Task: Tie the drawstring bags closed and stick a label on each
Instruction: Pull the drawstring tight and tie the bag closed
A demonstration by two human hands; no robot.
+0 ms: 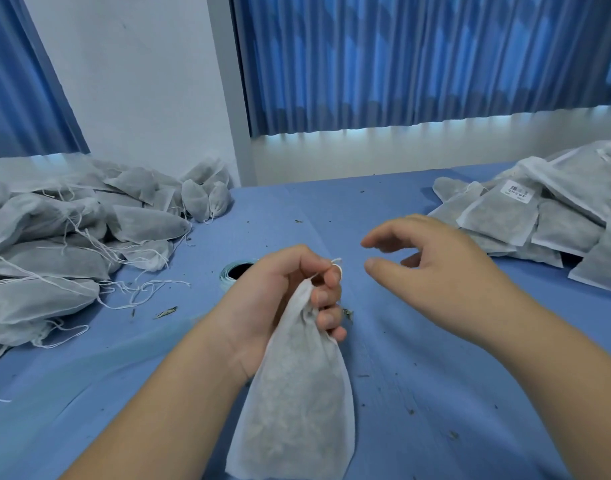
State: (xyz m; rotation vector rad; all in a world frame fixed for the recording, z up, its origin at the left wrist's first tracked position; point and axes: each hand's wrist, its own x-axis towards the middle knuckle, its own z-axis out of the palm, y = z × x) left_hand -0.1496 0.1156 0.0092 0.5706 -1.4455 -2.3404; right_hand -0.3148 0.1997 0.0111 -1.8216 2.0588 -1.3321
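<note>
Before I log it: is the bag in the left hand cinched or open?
Cinched: left hand grips the bag by its gathered neck. Knot: cannot tell.

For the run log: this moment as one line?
left hand: grips bag neck | right hand: open, holds nothing | drawstring: loop at left forefinger | label roll: on table behind left hand

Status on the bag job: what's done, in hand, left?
Looks done: the right pile, one bag showing a label. In hand: left hand grips a bag by its neck, drawstring at the fingers; right hand open beside it. Left: labelling this bag, plus the left pile, strings loose, no labels visible.
</note>
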